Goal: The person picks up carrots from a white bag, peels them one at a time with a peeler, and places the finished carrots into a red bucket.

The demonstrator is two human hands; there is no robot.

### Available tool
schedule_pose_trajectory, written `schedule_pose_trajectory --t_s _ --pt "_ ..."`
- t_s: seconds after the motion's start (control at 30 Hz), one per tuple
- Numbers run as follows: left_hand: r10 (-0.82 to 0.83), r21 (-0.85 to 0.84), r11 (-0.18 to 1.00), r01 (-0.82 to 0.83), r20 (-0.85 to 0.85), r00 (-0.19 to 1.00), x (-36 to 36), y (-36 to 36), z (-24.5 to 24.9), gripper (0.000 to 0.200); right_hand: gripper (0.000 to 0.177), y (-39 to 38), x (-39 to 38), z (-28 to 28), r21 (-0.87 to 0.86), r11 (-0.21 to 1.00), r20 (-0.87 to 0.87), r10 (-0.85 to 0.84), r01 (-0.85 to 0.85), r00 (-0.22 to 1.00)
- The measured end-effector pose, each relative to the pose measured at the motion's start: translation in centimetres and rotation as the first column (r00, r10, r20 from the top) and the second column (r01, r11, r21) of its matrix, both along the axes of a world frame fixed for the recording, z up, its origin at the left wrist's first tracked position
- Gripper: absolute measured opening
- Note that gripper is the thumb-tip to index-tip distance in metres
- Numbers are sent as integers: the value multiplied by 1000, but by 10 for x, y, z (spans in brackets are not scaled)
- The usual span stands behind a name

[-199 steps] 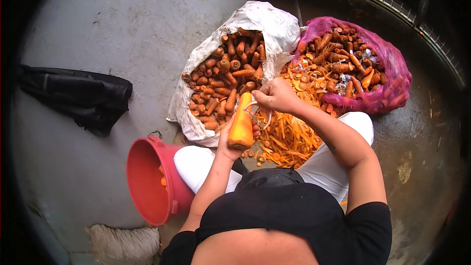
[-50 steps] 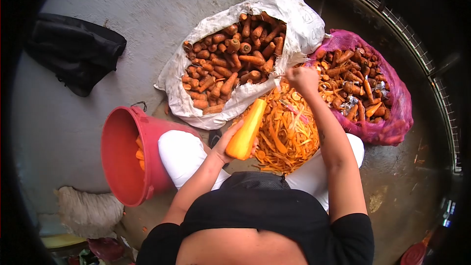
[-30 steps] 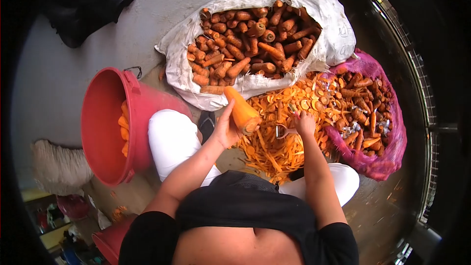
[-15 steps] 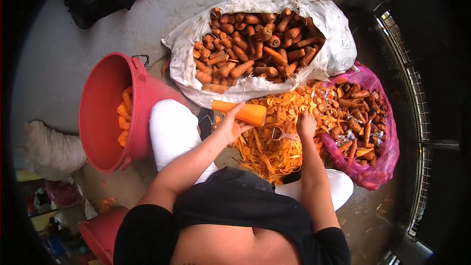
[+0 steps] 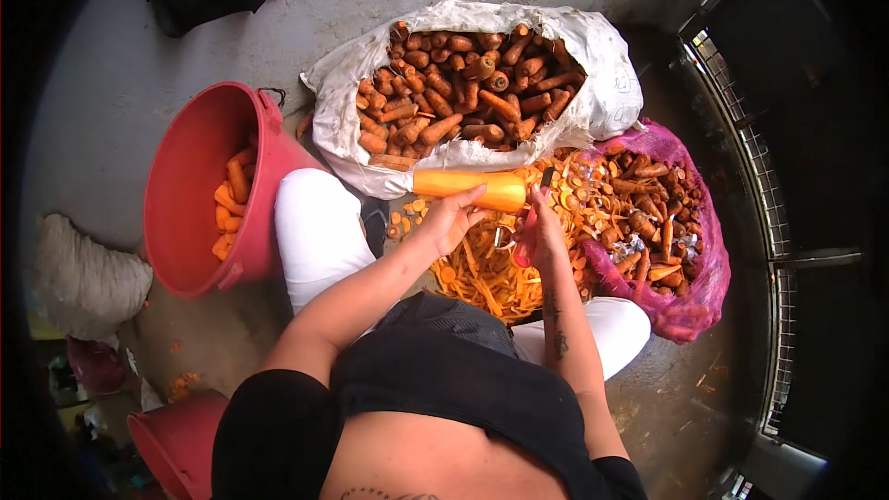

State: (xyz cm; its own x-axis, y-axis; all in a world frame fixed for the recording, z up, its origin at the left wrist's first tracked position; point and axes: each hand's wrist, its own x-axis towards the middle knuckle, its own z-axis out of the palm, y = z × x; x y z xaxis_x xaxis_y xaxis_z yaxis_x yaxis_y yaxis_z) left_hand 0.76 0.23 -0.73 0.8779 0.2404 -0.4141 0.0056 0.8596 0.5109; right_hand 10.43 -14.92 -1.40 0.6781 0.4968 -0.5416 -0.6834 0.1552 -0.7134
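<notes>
A large peeled carrot [image 5: 472, 187] lies across the middle, its thinner end to the left. My left hand [image 5: 454, 220] is closed round its underside. Close to the carrot's thick right end, my right hand [image 5: 544, 233] is closed on a peeler [image 5: 525, 239] with a pinkish-red handle. A small dark piece [image 5: 547, 178] sticks up above the right fingers; I cannot make out what it belongs to. Below both hands is a heap of orange peelings [image 5: 486, 273] with cut carrot ends.
Unpeeled carrots fill a white sack [image 5: 607, 65]. A pink mesh sack [image 5: 708, 287] with carrots and scraps stands at right. On the left, a red bucket [image 5: 181, 194] holds peeled carrots; another red bucket [image 5: 185, 440] is at lower left.
My right hand has risen from the peelings towards the carrot's thick end and now has the peeler, which lay on the heap. The carrot is more level in my left hand.
</notes>
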Motion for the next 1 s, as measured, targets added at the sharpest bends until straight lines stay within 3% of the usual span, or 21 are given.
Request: schedule_pose_trajectory --t_s 0.13,0.27,0.3,0.43,0.7,0.8,0.83,0.93,0.97,1.0 --pt "-51 34 998 49 34 998 -16 -12 7 35 41 -7 -7 3 173 977 -126 146 -123 981" --pt "-342 -24 935 355 209 916 -34 9 34 76 37 -12 -8 7 125 990 -18 63 -61 998" --pt "-434 83 901 426 193 880 -35 14 39 99 37 -15 -6 6 147 985 5 90 -90 996" --pt "-576 81 800 595 384 722 -47 33 55 115 42 -16 -10 10 118 987 149 91 -109 985" --pt "-618 66 729 681 492 613 -57 49 61 117 46 -19 -15 23 272 951 482 1 -150 876" --pt "-733 169 667 726 327 597 -59 45 70 110 53 -15 -19 37 252 958 584 -38 -136 811" --pt "-773 275 635 722 226 593 -59 40 75 97 47 -20 -18 42 228 941 617 58 -249 785" --pt "-813 558 274 783 -301 498 -41 28 75 78 38 -11 -28 50 16 960 716 185 -281 673" --pt "-749 680 260 686 -307 588 -35 26 59 72 36 -6 -32 42 57 963 693 152 -264 704" --pt "-680 788 226 573 -294 671 -27 25 35 66 37 -4 -16 18 -219 975 921 221 -43 322"
